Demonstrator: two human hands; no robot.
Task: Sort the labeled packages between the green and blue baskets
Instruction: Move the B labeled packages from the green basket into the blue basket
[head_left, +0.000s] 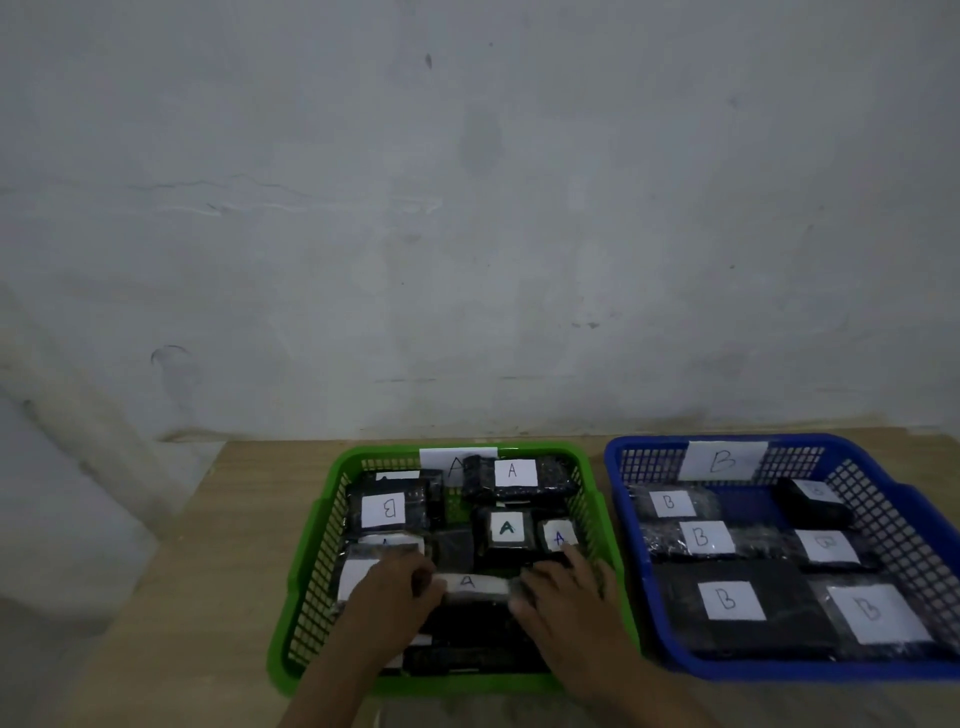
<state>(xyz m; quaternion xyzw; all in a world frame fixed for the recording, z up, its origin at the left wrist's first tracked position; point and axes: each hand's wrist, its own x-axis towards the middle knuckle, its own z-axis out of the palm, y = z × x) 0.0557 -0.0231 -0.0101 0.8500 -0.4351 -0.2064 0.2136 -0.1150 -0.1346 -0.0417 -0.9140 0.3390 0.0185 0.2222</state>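
— What are the hands doing?
— Both are in the green basket (311, 613). The left hand (387, 592) and right hand (563, 597) each grip one end of a package marked A (475, 586), fingers curled round it.
— And behind that?
— More A packages (511, 474), plus one marked B (390, 510) on the basket's left side.
— The blue basket (883, 499)?
— Beside it on the wooden table (218, 545), holding B packages (730, 600). A pale wall (467, 208) stands behind.

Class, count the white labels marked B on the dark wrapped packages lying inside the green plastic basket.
1. A single B label shows, on a dark wrapped package at the far left of the green plastic basket. Others may be hidden under hands or packages.
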